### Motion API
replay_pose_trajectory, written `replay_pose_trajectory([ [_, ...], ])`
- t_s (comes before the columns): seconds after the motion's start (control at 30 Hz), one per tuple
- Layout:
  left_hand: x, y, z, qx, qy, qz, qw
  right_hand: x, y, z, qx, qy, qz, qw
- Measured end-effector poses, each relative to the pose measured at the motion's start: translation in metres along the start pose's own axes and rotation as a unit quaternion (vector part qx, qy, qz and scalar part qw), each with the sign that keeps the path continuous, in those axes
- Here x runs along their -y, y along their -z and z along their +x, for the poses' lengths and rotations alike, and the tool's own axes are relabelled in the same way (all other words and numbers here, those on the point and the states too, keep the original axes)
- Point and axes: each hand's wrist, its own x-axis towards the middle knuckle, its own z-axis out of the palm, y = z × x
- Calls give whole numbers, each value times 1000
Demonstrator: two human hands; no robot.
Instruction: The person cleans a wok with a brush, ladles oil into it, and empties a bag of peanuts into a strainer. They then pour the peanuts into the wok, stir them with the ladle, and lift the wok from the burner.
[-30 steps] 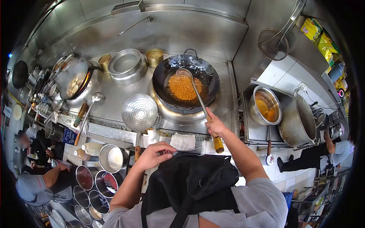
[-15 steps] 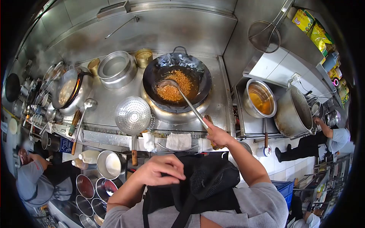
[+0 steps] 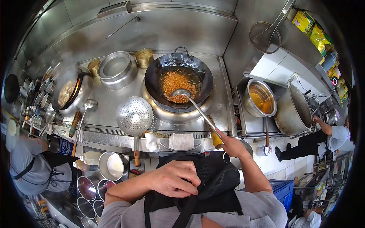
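Observation:
My right hand (image 3: 232,146) is closed around the handle of a long ladle (image 3: 198,108). The ladle's bowl sits in a black wok (image 3: 207,81), among small golden-brown pieces that look like nuts or beans (image 3: 176,81), lying in dark oil. Near my chest, my left hand (image 3: 175,179) has curled fingers against a black mesh bag (image 3: 207,174); whatever is inside them is hidden. Left of the wok, a perforated skimmer (image 3: 134,116) rests on the stove with its wooden handle over the front edge. Beneath my right wrist is a yellow-handled brush (image 3: 216,140).
Metal pots (image 3: 116,68) and a tin can (image 3: 144,58) stand behind the skimmer. On the right are a pot of amber liquid (image 3: 261,99) and a large stockpot (image 3: 294,112). A steaming pan (image 3: 65,93) is at left. Co-workers stand left (image 3: 34,163) and right (image 3: 338,136).
The ladle bowl has moved right and toward me through the brown pieces, and my right hand has shifted right and back. My left hand has moved right and closer to my chest.

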Motion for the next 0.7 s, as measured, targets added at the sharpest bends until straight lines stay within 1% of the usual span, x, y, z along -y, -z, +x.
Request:
replay_pose_trajectory([
  [0.03,-1,1,-1,2,-5,-3,1000,3,-1,4,2,-18,-16,1000],
  [0.17,-9,5,-7,4,-14,-24,1000,10,-12,27,-17,-33,-30,999],
  [0.23,-14,9,-11,9,-12,-18,1000,21,-9,39,-10,-67,-50,996],
  [0.33,-24,17,-20,4,-14,-21,1000,25,-13,60,0,-89,-59,994],
  [0.37,-27,21,-23,3,-13,-21,1000,26,-15,67,1,-89,-59,994],
  [0.43,-34,30,-31,-1,-18,-12,1000,29,-18,79,-29,-92,-72,993],
  [0.57,-50,43,-53,-31,-21,13,999,33,-23,103,-38,-99,-52,993],
  [0.7,-66,52,-73,-57,-21,-3,998,37,-35,127,-63,-107,-50,991],
])
